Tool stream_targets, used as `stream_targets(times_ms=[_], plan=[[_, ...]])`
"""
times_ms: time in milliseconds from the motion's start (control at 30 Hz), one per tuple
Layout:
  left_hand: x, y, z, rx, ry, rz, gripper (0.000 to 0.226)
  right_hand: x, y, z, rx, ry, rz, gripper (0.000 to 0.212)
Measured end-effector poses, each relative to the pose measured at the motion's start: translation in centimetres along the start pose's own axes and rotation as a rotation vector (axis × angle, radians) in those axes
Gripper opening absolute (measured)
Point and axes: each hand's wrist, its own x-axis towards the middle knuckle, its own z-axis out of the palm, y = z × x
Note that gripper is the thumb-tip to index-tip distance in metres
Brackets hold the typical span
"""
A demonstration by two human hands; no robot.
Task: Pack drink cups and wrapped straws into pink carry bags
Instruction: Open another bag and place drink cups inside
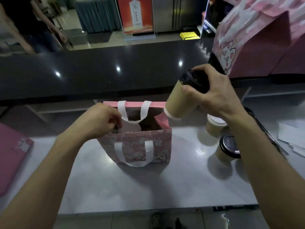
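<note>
A pink carry bag (pixel 145 146) with white handles stands open on the steel worktop. My left hand (pixel 102 119) pinches its left rim. My right hand (pixel 209 90) grips a tan drink cup (pixel 179 103) by its black lid; the cup hangs tilted above the bag's right edge. Two more tan cups stand to the right of the bag: one with a white lid (pixel 214 126), one with a black lid (pixel 228 147), partly hidden by my right forearm. White wrapped straws (pixel 293 138) lie at the far right.
A large pink bag (pixel 264 43) stands on the dark raised counter (pixel 99 75) at the back right. Flat pink bags (pixel 11 159) lie at the left edge of the worktop (pixel 148 187). A person stands beyond the counter at the upper left.
</note>
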Motion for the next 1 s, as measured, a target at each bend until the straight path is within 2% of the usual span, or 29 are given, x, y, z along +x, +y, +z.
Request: stream_targets(times_ms=[100, 133, 233, 300, 367, 567, 667, 767, 867, 1000], plan=[[0.9, -1.1, 0.0, 0.081, -0.05, 0.073, 0.031, 1.6, -2.3, 1.6, 0.127, -0.012, 0.004, 0.066], [1.1, -1.5, 0.2, 0.092, -0.059, 0.109, 0.045, 1.9, -2.8, 2.3, 0.131, -0.042, 0.008, 0.065], [1.5, -3.0, 0.6, 0.01, -0.075, 0.178, 0.114, 1.9, -2.9, 4.2, 0.114, -0.113, 0.008, 0.061], [1.5, -3.5, 1.1, -0.097, -0.094, 0.19, 0.139, 1.6, -2.8, 5.0, 0.116, -0.16, 0.014, 0.06], [1.8, -3.7, 1.7, -0.17, -0.131, 0.175, 0.152, 1.4, -2.8, 5.6, 0.115, -0.236, 0.006, 0.065], [2.6, -4.3, 2.2, -0.305, -0.172, 0.123, 0.169, 2.5, -3.5, 9.1, -0.045, -0.464, -0.042, 0.099], [2.6, -4.6, 2.4, -0.306, -0.171, 0.108, 0.175, 3.8, -3.1, 10.6, -0.239, -0.591, -0.058, 0.096], [2.7, -4.8, 2.8, -0.307, -0.182, 0.087, 0.177, 4.9, -2.1, 11.5, -0.503, -0.697, -0.038, 0.105], [2.5, -4.9, 3.0, -0.318, -0.178, 0.085, 0.177, 5.7, -1.5, 12.4, -0.687, -0.732, -0.074, 0.108], [2.7, -4.7, 3.2, -0.315, -0.172, 0.084, 0.176, 5.5, -1.5, 13.9, -0.854, -0.778, -0.136, 0.1]])
